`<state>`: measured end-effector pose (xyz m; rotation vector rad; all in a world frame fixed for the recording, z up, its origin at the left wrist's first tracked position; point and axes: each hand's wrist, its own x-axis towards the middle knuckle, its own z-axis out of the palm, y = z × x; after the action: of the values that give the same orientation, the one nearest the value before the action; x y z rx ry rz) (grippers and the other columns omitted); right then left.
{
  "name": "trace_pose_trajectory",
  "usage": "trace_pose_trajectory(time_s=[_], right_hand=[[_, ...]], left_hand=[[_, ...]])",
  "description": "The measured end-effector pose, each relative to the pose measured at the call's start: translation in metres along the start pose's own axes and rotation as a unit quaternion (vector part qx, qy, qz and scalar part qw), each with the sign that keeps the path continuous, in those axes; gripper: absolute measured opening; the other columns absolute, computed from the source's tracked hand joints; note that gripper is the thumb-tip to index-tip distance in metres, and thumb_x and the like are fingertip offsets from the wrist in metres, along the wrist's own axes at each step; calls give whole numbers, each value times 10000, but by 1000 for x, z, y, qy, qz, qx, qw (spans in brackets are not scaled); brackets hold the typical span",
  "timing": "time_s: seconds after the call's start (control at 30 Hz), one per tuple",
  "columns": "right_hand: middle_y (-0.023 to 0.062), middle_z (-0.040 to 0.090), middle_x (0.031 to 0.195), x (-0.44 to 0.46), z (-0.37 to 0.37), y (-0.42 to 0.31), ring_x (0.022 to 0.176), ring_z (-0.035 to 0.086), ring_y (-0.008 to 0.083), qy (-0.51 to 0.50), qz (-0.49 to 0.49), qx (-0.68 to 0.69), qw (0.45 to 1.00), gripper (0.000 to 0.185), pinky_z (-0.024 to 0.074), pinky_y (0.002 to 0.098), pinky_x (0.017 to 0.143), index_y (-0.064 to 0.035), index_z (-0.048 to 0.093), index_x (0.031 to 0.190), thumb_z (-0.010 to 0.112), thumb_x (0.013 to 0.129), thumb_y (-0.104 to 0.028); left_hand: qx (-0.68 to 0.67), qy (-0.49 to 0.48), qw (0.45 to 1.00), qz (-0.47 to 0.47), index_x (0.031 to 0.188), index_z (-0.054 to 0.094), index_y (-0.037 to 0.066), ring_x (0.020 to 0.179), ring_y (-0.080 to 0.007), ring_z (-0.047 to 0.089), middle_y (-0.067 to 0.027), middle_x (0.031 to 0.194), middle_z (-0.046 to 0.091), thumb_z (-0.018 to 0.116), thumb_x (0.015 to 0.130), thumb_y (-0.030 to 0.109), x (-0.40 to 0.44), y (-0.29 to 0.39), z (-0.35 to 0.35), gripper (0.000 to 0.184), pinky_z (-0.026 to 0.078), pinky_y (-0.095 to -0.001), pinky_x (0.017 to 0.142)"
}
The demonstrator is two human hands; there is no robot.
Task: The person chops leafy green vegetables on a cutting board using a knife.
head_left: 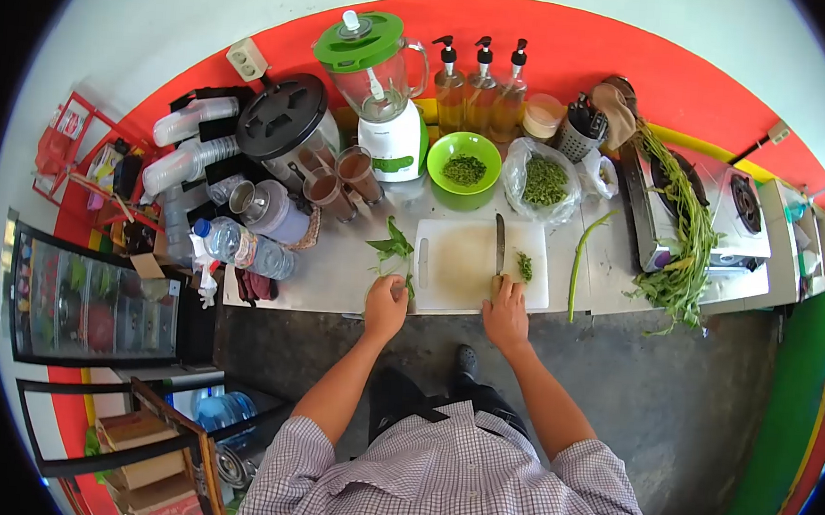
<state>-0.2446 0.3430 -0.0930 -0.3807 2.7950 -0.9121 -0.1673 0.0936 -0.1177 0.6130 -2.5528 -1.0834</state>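
Note:
My left hand [387, 308] is closed at the table's front edge, left of the cutting board, on a green leafy sprig [395, 245] whose leaves point away from me. My right hand [506, 312] grips the handle of a knife [500, 244], its blade lying over the white cutting board [444, 283] and pointing away. Beside the blade, on the board's right part, sits a small heap of chopped greens [524, 266]. Behind the board stand a green bowl [462, 196] with chopped greens in it and a clear plastic bag [542, 182] of more cut greens.
A long green stalk [582, 258] lies right of the board. Leafy stems [683, 236] drape over the gas stove [745, 231]. A blender [375, 95], pump bottles [480, 92] and a knife holder [581, 131] line the back. A water bottle [248, 247] lies at left.

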Motion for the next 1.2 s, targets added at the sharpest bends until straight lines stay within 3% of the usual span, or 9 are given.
trace_pose_trajectory(time_s=[0.23, 0.33, 0.43, 0.6, 0.73, 0.83, 0.93, 1.1, 1.2], right_hand=[[294, 490, 1217, 6, 2, 22, 1112, 536, 480, -20, -55, -23, 998, 553, 483, 524, 951, 53, 404, 1348, 622, 861, -87], [307, 517, 1195, 2, -3, 29, 1091, 548, 486, -29, -92, -20, 995, 520, 495, 533, 927, 64, 436, 1319, 616, 859, -98], [330, 572, 1147, 1, -15, 28, 1045, 582, 504, -51, -82, 21, 995, 473, 497, 546, 896, 58, 464, 1289, 616, 879, -123], [335, 657, 1012, 1, -18, 20, 941, 637, 518, -79, -41, 78, 993, 432, 508, 553, 834, 36, 493, 1263, 626, 912, -178], [287, 677, 901, -1, -7, 5, 849, 659, 480, -53, -29, 116, 991, 371, 515, 514, 760, 23, 537, 1196, 662, 917, -187], [282, 680, 901, -2, -1, -6, 844, 663, 473, -48, -3, 149, 988, 369, 515, 507, 753, 25, 548, 1176, 680, 910, -194], [281, 682, 901, -3, -1, -12, 847, 665, 475, -34, 13, 160, 986, 360, 514, 511, 747, 23, 555, 1162, 684, 910, -199], [290, 681, 884, -10, -7, -14, 851, 660, 495, -17, 60, 126, 990, 358, 507, 540, 739, 15, 553, 1165, 660, 932, -236], [291, 678, 837, -18, -3, -10, 802, 652, 514, -11, 67, 100, 993, 353, 504, 572, 718, 8, 536, 1155, 629, 956, -267]], left_hand=[[58, 27, 997, -32, 1011, 695, 41, 736, -258, 677, -112, 880, 699, 761, 833, 115, 25, -7, 21, 204, 545, -388, 709], [50, -27, 996, -74, 984, 704, 31, 755, -270, 687, -131, 875, 713, 758, 828, 112, 28, -11, 20, 183, 546, -381, 722], [-38, -20, 997, -67, 987, 719, 29, 811, -281, 697, -127, 854, 721, 723, 837, 111, 24, -11, 17, 171, 552, -385, 755], [-205, -66, 969, -120, 1082, 729, 13, 775, -142, 650, -69, 868, 715, 682, 908, 78, 15, -6, 11, 191, 545, -313, 710], [-300, -70, 931, -195, 1092, 719, 11, 777, -124, 639, -51, 906, 708, 672, 939, 92, 18, 10, 13, 179, 537, -286, 709], [-301, -110, 931, -175, 1109, 701, 15, 785, -113, 634, -43, 939, 703, 692, 938, 105, 29, 20, 24, 193, 527, -266, 704], [-281, -152, 944, -81, 1086, 691, 11, 788, -106, 621, -29, 895, 675, 714, 900, 28, 42, 32, 39, 189, 523, -284, 716], [-137, -185, 971, 65, 1063, 686, 45, 828, -235, 664, -80, 877, 720, 729, 841, 35, 59, 55, 64, 226, 539, -378, 772], [-102, -212, 970, 57, 1010, 703, 63, 886, -277, 662, -82, 898, 728, 722, 833, 28, 55, 62, 76, 181, 533, -403, 811]])
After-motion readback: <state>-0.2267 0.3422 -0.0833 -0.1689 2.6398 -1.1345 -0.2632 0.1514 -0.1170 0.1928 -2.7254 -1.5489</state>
